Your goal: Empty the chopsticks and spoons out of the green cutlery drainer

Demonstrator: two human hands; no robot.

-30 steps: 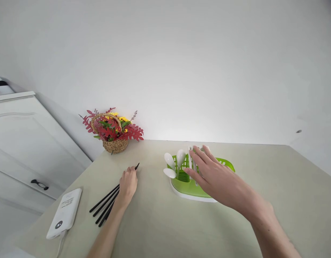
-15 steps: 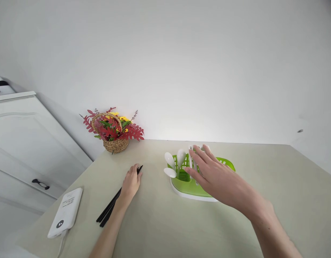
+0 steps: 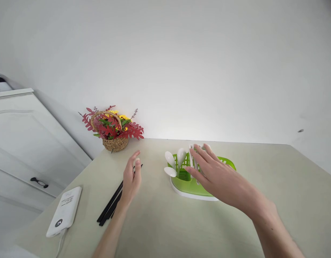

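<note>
Resting flat, your open right hand (image 3: 219, 175) touches one green rack (image 3: 192, 186) holding three visible white spoons (image 3: 174, 163). Your left hand (image 3: 131, 179), fingers loose and gripping nothing, sits beside one bundle of black chopsticks (image 3: 111, 206) on the table (image 3: 275, 186); count unclear.

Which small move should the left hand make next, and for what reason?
Probably lower the open left hand and close its fingers around the thin black chopsticks lying bundled on the beige table, because it hovers over their far ends, gripping nothing.
</note>
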